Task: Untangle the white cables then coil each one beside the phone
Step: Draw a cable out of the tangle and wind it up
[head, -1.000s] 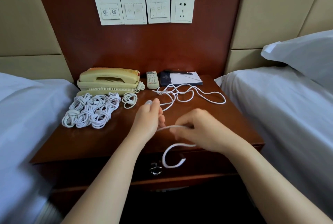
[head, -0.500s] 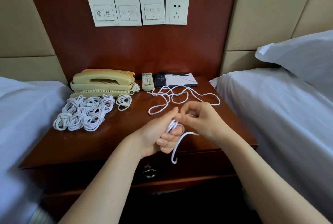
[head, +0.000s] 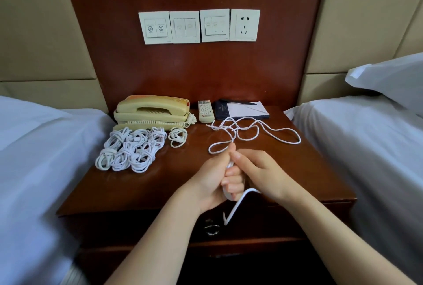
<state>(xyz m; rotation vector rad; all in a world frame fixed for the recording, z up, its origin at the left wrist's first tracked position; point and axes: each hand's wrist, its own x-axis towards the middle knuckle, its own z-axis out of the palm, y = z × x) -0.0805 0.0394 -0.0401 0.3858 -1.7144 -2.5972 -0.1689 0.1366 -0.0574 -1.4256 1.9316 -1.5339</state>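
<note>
Loops of white cable [head: 233, 129] are clamped in the curled left hand [head: 211, 184], with the right hand [head: 261, 173] pressed alongside pinching it, so far-right slack is gathered like the coils [head: 130, 150] beside the phone [head: 152, 110].

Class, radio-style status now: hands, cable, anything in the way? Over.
Left hand grips wound loops of white cable; right hand holds same cable. Remainder loose on nightstand, uncoiled. Finished coils beside phone. Nothing obstructing.
</note>
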